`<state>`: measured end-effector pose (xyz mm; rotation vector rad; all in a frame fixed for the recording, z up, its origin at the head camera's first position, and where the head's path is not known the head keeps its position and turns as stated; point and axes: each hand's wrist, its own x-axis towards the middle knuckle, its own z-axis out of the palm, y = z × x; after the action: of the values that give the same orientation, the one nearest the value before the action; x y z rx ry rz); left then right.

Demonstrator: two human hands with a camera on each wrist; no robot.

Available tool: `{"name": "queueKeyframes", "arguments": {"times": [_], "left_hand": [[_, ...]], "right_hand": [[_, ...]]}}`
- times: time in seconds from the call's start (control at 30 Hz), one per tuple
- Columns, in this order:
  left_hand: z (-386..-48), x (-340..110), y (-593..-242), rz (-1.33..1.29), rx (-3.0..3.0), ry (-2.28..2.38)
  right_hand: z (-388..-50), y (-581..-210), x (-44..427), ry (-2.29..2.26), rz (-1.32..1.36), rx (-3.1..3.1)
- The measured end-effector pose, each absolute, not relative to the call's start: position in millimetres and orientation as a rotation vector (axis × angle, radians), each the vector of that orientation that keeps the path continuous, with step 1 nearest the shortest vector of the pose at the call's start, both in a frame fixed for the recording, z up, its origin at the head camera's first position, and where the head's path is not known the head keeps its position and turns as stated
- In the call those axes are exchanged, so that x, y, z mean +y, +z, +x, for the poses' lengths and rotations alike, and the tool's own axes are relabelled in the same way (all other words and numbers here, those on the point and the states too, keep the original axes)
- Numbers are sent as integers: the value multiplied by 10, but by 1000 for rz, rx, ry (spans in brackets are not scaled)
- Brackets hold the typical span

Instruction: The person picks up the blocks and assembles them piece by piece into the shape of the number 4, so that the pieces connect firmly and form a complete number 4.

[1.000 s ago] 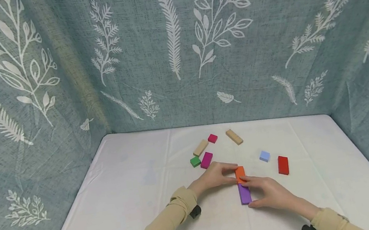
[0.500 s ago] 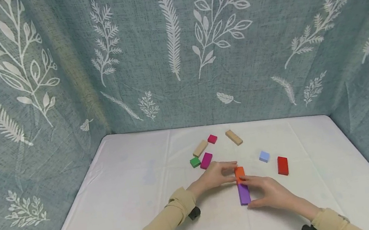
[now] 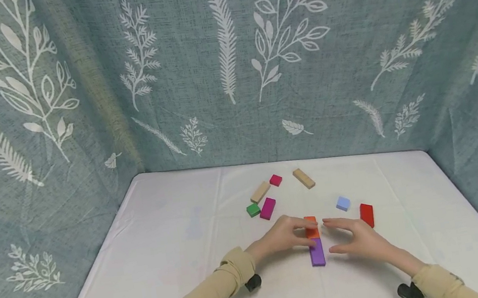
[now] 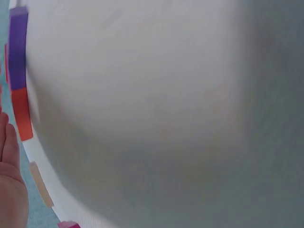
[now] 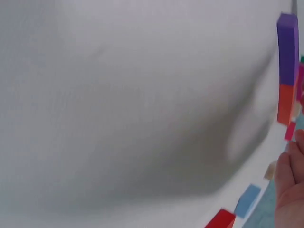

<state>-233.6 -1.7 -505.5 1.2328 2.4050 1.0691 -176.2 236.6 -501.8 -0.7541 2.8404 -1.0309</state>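
An orange block [image 3: 312,233] and a purple block [image 3: 317,254] lie end to end on the white cloth, the orange one farther back. My left hand [image 3: 282,237] reaches over them from the left, fingers and thumb spread; whether its fingertips touch the blocks cannot be told. Just right of the blocks, my right hand [image 3: 362,239] is held apart from them, its fingers parted around nothing. In the right wrist view the purple block [image 5: 288,50] meets the orange block [image 5: 285,103] with no gap seen.
Behind the hands lie a magenta block [image 3: 268,208], a green block [image 3: 253,210], a small crimson block [image 3: 276,180] and two wooden blocks [image 3: 260,192]. A light blue block [image 3: 343,203] and a red block [image 3: 366,215] lie right. A patterned curtain [image 3: 192,74] hangs behind the table.
My right hand has let go of the blocks and moved right. My left hand has shifted slightly right and toward me, over the blocks, which stay nearly in place.
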Motion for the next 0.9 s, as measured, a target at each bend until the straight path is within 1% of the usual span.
{"name": "queueKeyframes", "arguments": {"times": [0.23,0.53,0.9], "left_hand": [[-2302,9,-5150,1381,2400,1005],[-2285,16,-5155,1389,2403,963],[-2292,20,-5174,1404,2418,937]], "right_hand": [[-1851,-4991,2468,-1129,-661,2883],[-1981,-4997,2558,-1176,-680,2966],[-2054,-4938,2625,-1119,-569,3050]]}}
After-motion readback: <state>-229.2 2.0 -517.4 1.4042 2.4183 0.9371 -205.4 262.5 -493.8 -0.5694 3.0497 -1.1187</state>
